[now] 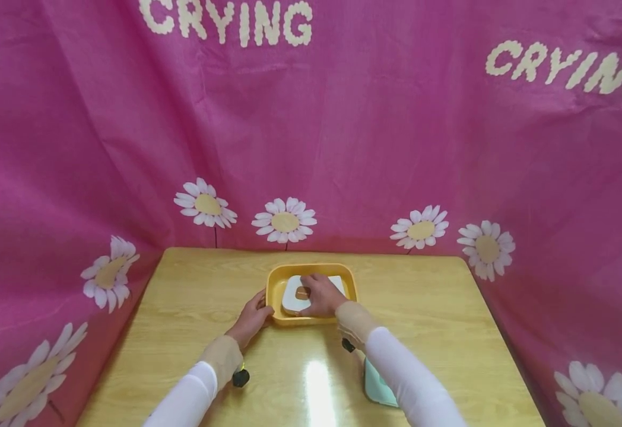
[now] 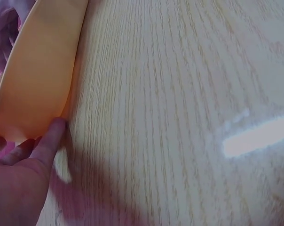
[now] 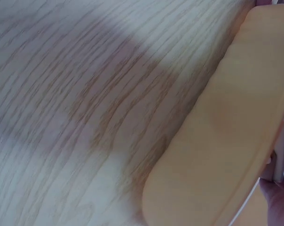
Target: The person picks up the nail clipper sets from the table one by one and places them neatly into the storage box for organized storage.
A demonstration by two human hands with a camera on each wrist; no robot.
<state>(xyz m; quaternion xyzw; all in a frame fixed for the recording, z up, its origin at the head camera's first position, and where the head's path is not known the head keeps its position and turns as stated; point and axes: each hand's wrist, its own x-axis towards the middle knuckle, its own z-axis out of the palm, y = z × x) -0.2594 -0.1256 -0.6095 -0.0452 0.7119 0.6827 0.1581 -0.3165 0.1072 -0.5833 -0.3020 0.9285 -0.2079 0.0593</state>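
A yellow-orange plastic tray [image 1: 311,321] with rounded corners stands on the table. Inside it lies a white, round-cornered flat item [image 1: 291,296] with a brown square label; its exact kind does not show. My right hand [image 1: 323,295] reaches into the tray from above and grips this white item, covering its middle. More white shows beyond the knuckles. At the tray's front left corner my left hand [image 1: 252,317] holds on, its thumb and fingers around the corner. The left wrist view shows those fingers [image 2: 50,139] against the tray's outer wall, low by the tabletop.
A mint-green object [image 1: 377,385] lies near the front right of the wooden table [image 1: 193,344], partly hidden under the right sleeve. A pink curtain [image 1: 343,130] with printed daisies surrounds the table's back and sides. Black wrist cameras hang under both wrists.
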